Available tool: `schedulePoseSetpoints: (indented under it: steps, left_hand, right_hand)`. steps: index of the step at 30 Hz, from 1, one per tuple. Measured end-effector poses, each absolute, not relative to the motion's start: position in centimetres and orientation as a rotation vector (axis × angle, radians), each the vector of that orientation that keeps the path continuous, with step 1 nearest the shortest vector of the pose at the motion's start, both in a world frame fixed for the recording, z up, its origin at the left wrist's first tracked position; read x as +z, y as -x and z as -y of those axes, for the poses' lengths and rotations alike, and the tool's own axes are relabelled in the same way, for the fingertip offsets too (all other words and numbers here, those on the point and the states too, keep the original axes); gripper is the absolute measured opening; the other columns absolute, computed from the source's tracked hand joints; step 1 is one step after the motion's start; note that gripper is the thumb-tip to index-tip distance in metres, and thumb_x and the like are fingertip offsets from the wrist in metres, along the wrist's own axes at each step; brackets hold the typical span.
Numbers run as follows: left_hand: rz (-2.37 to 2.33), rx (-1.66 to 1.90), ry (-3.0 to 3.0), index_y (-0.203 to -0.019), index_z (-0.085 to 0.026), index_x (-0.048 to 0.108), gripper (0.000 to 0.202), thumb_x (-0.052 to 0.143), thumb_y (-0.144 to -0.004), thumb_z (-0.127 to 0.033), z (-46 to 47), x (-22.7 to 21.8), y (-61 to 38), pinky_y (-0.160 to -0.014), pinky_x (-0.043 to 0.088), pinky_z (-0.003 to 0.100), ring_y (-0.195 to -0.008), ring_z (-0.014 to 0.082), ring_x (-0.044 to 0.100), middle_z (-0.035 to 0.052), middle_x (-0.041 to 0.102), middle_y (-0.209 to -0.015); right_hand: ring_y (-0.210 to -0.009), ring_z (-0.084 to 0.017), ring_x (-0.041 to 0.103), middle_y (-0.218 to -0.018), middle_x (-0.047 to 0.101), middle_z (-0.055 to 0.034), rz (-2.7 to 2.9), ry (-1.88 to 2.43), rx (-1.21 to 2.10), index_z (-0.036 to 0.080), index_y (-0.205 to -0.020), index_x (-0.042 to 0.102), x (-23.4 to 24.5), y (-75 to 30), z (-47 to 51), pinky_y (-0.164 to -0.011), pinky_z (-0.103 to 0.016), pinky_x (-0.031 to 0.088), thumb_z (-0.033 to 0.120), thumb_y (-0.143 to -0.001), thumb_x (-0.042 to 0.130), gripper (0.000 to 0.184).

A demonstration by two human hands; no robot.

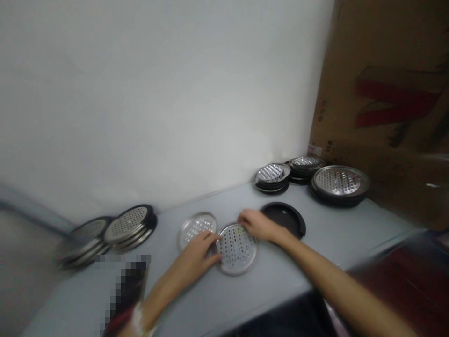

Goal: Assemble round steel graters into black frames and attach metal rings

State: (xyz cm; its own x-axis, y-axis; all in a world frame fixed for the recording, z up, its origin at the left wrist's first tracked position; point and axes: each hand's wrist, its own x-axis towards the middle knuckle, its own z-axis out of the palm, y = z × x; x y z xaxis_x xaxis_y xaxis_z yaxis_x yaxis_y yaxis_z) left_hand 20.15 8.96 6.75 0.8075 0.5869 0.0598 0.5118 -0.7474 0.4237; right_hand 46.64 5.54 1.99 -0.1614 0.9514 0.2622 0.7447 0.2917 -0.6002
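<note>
A round metal grater plate (236, 250) with rows of raised holes lies between my hands, low over the table or on it; I cannot tell which. My left hand (198, 255) grips its left rim, with thumb and fingers a little apart along the edge. At the upper right rim, the bent fingers of my right hand (256, 224) close on the same plate. Partly behind my left hand lies a second round grater plate (199, 224). Just beyond my right wrist is a black round tray (282, 217), partly covered by my forearm.
Stacked graters with black bases stand at the left (128, 224) and by the wall at the right (271, 178). A larger grater stack (340, 185) sits near a big cardboard box (379, 93). The grey table (273, 276) meets a white wall (175, 93).
</note>
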Motion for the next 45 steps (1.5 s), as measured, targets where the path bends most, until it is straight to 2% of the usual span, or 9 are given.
schedulePoseSetpoints:
  steps: [5, 10, 14, 19, 24, 31, 38, 40, 45]
  left_hand:
    - [-0.984, 0.282, -2.541, -0.119, -0.022, 0.067, 0.029, 0.059, -0.091, -0.030, -8.0, 7.0, -21.1, -0.096, 0.049, 0.043, -0.103, 0.0276, 0.067, 0.0084, 0.073, -0.109]
    - [-1.063, 0.247, -2.428, -0.118, -0.022, 0.068, 0.037, 0.062, -0.081, -0.025, -8.1, 7.3, -21.5, -0.083, 0.052, 0.038, -0.086, 0.0252, 0.069, 0.0047, 0.076, -0.095]
    - [-1.065, 0.284, -2.384, -0.116, -0.021, 0.069, 0.043, 0.065, -0.073, -0.022, -8.2, 7.4, -21.4, -0.077, 0.052, 0.037, -0.085, 0.0255, 0.068, 0.0051, 0.076, -0.102]
    - [-1.092, 0.324, -2.328, -0.118, -0.020, 0.069, 0.047, 0.067, -0.071, -0.019, -8.2, 6.8, -21.5, -0.072, 0.051, 0.035, -0.076, 0.0225, 0.064, 0.0065, 0.076, -0.105]
    - [-1.124, 0.340, -2.340, -0.119, -0.019, 0.068, 0.047, 0.065, -0.072, -0.015, -8.2, 6.1, -21.6, -0.081, 0.052, 0.039, -0.092, 0.0262, 0.066, 0.0089, 0.074, -0.115]
    - [-1.033, 0.223, -2.442, -0.117, -0.022, 0.071, 0.046, 0.071, -0.071, -0.016, -8.1, 7.1, -21.6, -0.094, 0.050, 0.043, -0.106, 0.0300, 0.066, 0.0090, 0.072, -0.115]
    - [-1.000, 0.152, -2.546, -0.097, -0.022, 0.072, 0.024, 0.070, -0.073, -0.019, -7.8, 8.1, -21.8, -0.098, 0.048, 0.044, -0.108, 0.0300, 0.063, 0.0074, 0.067, -0.110]
    - [-0.990, 0.170, -2.565, -0.099, -0.022, 0.071, 0.025, 0.069, -0.074, -0.019, -7.9, 7.9, -21.8, -0.098, 0.048, 0.045, -0.108, 0.0301, 0.062, 0.0071, 0.066, -0.111]
    - [-0.880, 0.229, -2.588, -0.116, -0.025, 0.067, 0.037, 0.064, -0.081, -0.016, -8.3, 7.1, -21.8, -0.105, 0.044, 0.046, -0.117, 0.0290, 0.059, 0.0070, 0.065, -0.119]
  right_hand:
    - [-0.088, -0.018, 0.065, -0.095, 0.072, -0.0098, 1.974, 1.515, 0.441, 0.012, -0.096, 0.073, 2.0, -46.6, -5.5, -0.079, -0.026, 0.047, -0.001, -0.085, 0.057, 0.023]
    - [-0.087, -0.018, 0.064, -0.095, 0.072, -0.0100, 1.980, 1.519, 0.442, 0.012, -0.096, 0.072, 2.1, -46.6, -5.5, -0.079, -0.026, 0.047, 0.000, -0.086, 0.056, 0.022]
    - [-0.087, -0.019, 0.064, -0.096, 0.072, -0.0102, 1.984, 1.523, 0.442, 0.012, -0.096, 0.073, 2.2, -46.6, -5.5, -0.078, -0.026, 0.047, 0.000, -0.086, 0.057, 0.022]
    - [-0.088, -0.019, 0.064, -0.096, 0.073, -0.0103, 1.981, 1.531, 0.437, 0.012, -0.097, 0.073, 2.1, -46.6, -5.5, -0.078, -0.026, 0.047, -0.001, -0.086, 0.056, 0.024]
    - [-0.088, -0.019, 0.065, -0.095, 0.072, -0.0104, 1.979, 1.541, 0.437, 0.011, -0.096, 0.073, 2.2, -46.5, -5.4, -0.078, -0.026, 0.047, 0.001, -0.086, 0.057, 0.022]
    - [-0.087, -0.018, 0.064, -0.095, 0.072, -0.0102, 1.980, 1.538, 0.446, 0.011, -0.095, 0.073, 2.4, -46.5, -5.3, -0.077, -0.025, 0.046, -0.001, -0.086, 0.056, 0.023]
    - [-0.086, -0.018, 0.063, -0.095, 0.072, -0.0097, 1.979, 1.529, 0.446, 0.012, -0.095, 0.072, 2.7, -46.5, -5.1, -0.077, -0.025, 0.046, 0.000, -0.086, 0.057, 0.021]
    - [-0.086, -0.018, 0.063, -0.094, 0.072, -0.0097, 1.980, 1.526, 0.446, 0.012, -0.095, 0.072, 2.7, -46.5, -5.1, -0.076, -0.025, 0.046, 0.000, -0.086, 0.057, 0.022]
    - [-0.085, -0.018, 0.063, -0.094, 0.072, -0.0091, 1.988, 1.516, 0.441, 0.012, -0.095, 0.072, 2.5, -46.5, -5.2, -0.076, -0.025, 0.045, -0.002, -0.085, 0.056, 0.023]
